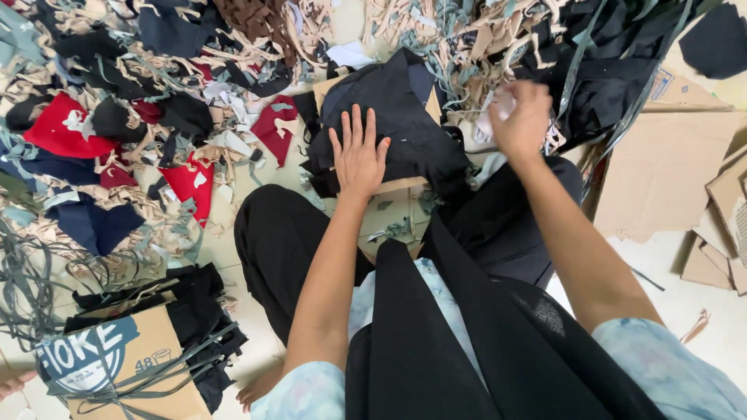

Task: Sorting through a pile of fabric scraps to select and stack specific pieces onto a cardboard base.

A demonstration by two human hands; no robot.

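Note:
My left hand [358, 154] lies flat, fingers spread, on a stack of black cloth pieces [405, 117] that rests on a piece of cardboard [397, 204] between my knees. My right hand [521, 118] is closed around a small white scrap of fabric [492, 117], held just right of the stack. Black fabric drapes over my lap [436, 342].
A big heap of fabric scraps [156, 101] in black, red, navy and beige covers the floor ahead and to the left. A cardboard box bound with grey strips [124, 365] sits at lower left. Torn cardboard sheets [677, 171] lie on the right.

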